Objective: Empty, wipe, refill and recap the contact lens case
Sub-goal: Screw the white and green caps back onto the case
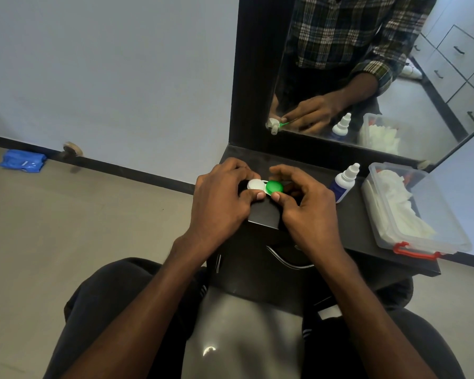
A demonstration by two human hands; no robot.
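While the case point(264, 187) sits at the black shelf's point(353, 222) left end, the left hand point(219, 198) pinches its white cap point(255, 185) side and the right hand point(301, 203) curls its fingers round the green cap point(274, 187). To the right stand a bottle point(344, 183), then a clear box point(411, 209) of tissues against the mirror point(367, 77).

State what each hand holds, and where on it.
Both hold the contact lens case: the left hand grips the white-capped end, and the right hand pinches the green cap.
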